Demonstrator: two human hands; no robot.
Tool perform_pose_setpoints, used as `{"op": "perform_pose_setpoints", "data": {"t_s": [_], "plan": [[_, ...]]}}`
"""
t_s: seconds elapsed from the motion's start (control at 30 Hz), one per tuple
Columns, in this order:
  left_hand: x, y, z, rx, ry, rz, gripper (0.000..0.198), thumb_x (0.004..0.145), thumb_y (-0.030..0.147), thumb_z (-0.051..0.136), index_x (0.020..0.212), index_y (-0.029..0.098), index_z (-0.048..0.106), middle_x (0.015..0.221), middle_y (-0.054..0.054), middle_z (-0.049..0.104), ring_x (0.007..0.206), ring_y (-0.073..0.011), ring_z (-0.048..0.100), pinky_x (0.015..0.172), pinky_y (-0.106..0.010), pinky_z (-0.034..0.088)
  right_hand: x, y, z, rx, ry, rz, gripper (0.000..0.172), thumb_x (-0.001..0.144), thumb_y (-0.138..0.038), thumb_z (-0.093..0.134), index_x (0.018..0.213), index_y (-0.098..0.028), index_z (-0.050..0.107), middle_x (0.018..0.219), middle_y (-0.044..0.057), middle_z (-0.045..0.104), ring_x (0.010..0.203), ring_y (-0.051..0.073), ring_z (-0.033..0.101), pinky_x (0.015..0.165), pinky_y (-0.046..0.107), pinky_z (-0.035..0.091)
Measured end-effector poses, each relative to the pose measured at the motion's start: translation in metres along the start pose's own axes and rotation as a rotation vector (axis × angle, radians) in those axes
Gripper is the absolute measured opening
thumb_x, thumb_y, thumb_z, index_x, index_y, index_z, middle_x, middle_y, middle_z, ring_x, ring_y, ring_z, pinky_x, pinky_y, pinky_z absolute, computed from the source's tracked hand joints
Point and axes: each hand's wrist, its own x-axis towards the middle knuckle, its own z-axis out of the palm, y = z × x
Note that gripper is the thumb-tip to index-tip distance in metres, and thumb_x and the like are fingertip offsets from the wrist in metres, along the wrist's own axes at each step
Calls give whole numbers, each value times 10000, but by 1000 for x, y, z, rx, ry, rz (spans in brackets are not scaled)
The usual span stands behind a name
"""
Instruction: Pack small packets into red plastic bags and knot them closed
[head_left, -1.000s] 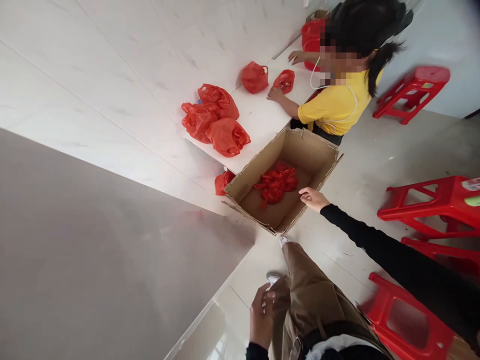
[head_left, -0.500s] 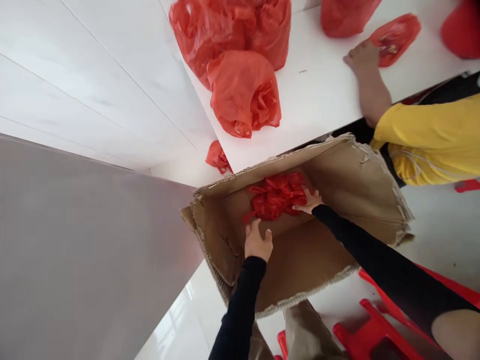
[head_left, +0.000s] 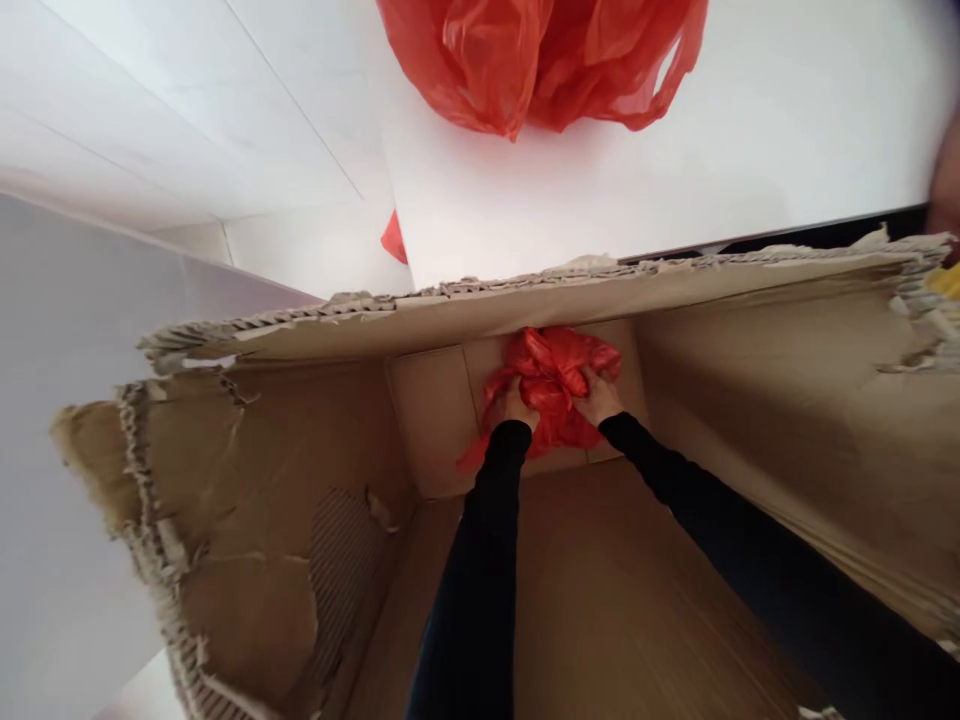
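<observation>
Crumpled red plastic bundle [head_left: 552, 392]: on the bottom of the torn brown cardboard box [head_left: 787, 400]. Left hand [head_left: 518, 404], newly in contact, and right hand [head_left: 599, 399]: fingers closed on it, now a two-handed hold. Translucent red plastic bags [head_left: 491, 65]: beyond the box.

No text, label, brand or number can be read. Neither on the cardboard box [head_left: 585, 560] nor the red plastic [head_left: 553, 398] inside can any sign be made out.
</observation>
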Motion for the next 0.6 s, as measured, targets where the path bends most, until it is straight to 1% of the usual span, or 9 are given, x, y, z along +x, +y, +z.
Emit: {"op": "perform_pose_setpoints", "data": {"t_s": [0.03,0.1,0.23,0.33,0.4,0.47,0.53,0.6], "plan": [[-2,-2,2,-23,1,-12,546,911,351,664,1415,223,499,1385,-125,563,1208,-294,586,1028,-546,472,-1,-4,-3,-3,1,-6,348,980,-367,616,1288,-210,586,1286,92,612,1050,221,644,895,429,563],[-10,-4,4,-68,18,-31,432,934,349,638,1331,194,565,1303,-109,616,1160,-268,615,1003,-519,500,-8,-15,-10,-12,-2,-20,342,975,-363,626,1271,-196,595,1244,86,632,1018,214,655,881,427,568],[-37,-5,0,-150,61,-41,349,939,333,636,1247,172,611,1265,-103,636,1127,-247,631,972,-487,528,-32,-39,-27,-1,-31,-72,304,973,-361,630,1221,-185,621,1189,74,656,989,203,663,870,417,571],[-68,-6,-8,-206,82,-47,314,939,325,638,1210,167,626,1219,-96,654,1083,-232,646,941,-462,546,-59,-55,-40,16,-31,-98,305,977,-375,621,1220,-191,622,1197,76,653,1003,205,657,878,418,564],[-97,-5,-16,-238,93,-50,287,936,326,642,1171,162,639,1163,-86,670,1034,-218,659,915,-445,554,-81,-70,-53,28,-27,-106,307,975,-395,615,1205,-192,624,1183,75,656,995,202,654,882,417,557],[-134,0,-28,-274,116,-36,248,936,329,640,1115,157,652,1104,-74,684,983,-202,666,892,-427,558,-110,-89,-74,47,-20,-114,306,948,-404,628,1160,-183,631,1129,78,669,975,210,656,886,428,550],[-180,7,-46,-317,157,2,195,929,311,645,1044,155,662,1044,-62,693,939,-187,665,874,-406,555,-145,-112,-101,76,-4,-131,282,869,-381,649,1079,-193,635,1051,93,680,951,250,668,879,459,550],[-235,15,-68,-363,218,54,118,871,229,685,965,159,668,976,-49,701,897,-181,660,853,-378,544,-187,-135,-133,111,22,-155,218,775,-351,623,981,-282,629,992,112,682,911,316,686,838,495,559]]}}
